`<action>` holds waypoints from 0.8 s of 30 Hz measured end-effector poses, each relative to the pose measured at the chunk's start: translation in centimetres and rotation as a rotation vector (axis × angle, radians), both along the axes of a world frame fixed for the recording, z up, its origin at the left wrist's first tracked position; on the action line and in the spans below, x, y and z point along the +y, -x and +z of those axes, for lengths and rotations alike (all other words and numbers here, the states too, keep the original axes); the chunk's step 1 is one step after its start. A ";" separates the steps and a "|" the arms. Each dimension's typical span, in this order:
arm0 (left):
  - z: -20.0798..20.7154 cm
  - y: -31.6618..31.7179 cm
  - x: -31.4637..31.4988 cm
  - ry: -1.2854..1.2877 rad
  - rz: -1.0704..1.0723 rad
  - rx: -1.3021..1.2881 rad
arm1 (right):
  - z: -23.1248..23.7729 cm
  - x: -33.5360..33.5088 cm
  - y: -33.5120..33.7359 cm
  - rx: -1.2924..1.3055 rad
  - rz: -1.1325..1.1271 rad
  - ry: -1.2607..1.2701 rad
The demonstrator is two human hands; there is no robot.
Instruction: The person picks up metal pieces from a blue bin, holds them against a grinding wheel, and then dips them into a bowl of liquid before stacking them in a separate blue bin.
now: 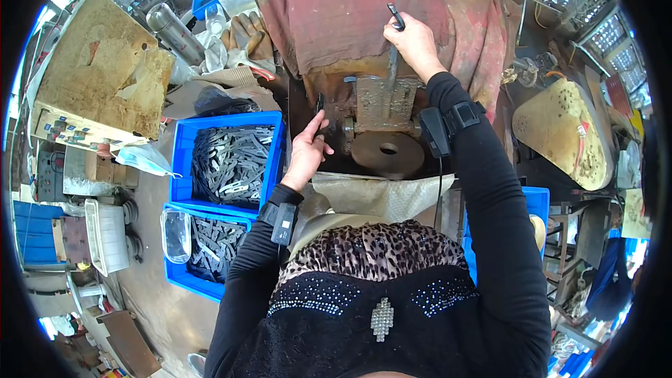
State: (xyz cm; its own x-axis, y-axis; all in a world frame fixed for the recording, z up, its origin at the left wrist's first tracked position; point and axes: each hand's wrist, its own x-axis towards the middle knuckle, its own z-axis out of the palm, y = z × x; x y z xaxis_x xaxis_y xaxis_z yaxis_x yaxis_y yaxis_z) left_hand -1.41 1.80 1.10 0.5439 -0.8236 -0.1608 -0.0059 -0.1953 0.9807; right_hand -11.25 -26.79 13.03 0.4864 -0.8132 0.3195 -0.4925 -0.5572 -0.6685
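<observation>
Left hand [308, 152]: fingers pinch a dark strip [320, 103], which points up beyond the fingertips. Right hand [413, 42]: fingers closed around a black piece [396, 17] jutting ahead of them; cannot tell whether it joins the grey rod [392, 73] just below. Blue bin [182, 157] stands left of the left fingers.

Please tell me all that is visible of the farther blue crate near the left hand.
The farther blue crate looks plastic: rectangular, open-topped, upright. It holds many dark grey and silvery flat strips, apparently metal. Its near side meets a second blue crate. The left hand is to its right, apparently not touching.
</observation>
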 end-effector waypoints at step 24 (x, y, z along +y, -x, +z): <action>0.0 0.3 0.1 -0.014 -0.008 -0.019 | 0.1 -1.2 -0.7 0.098 -0.084 0.022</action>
